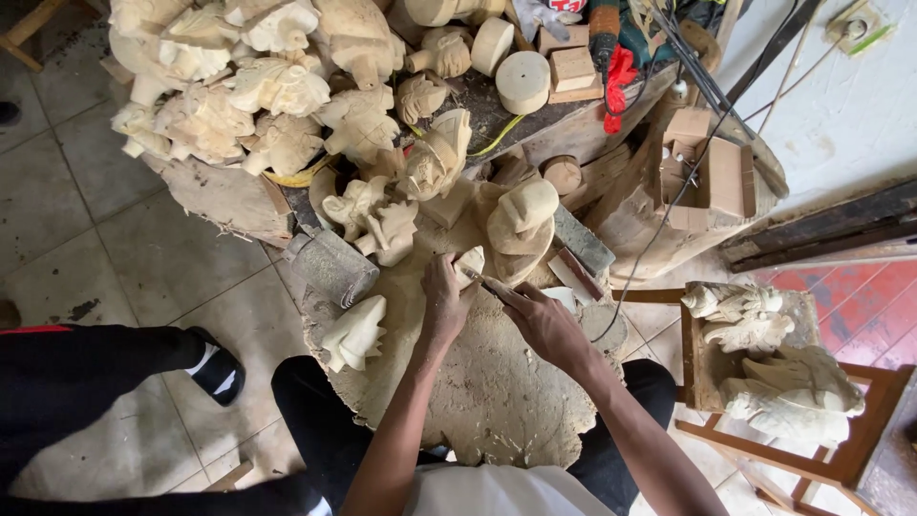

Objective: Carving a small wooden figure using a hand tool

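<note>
From the head camera, the left hand (445, 298) was closed around a small pale wood carving (469, 262), pressing it down on the dusty stump worktop (497, 392). The right hand (542, 321) was closed on a thin carving tool (483, 280) — its tip touched the carving. Just beyond the carving stood a larger rounded wooden figure (521, 218). To the carving's left lay a grey mallet (330, 265), and nearer the person a loose bird-like carving (355, 333). Well beyond the carving rose a heap of pale carved figures (248, 86) — and far to its right, more sat on a wooden chair (812, 449).
</note>
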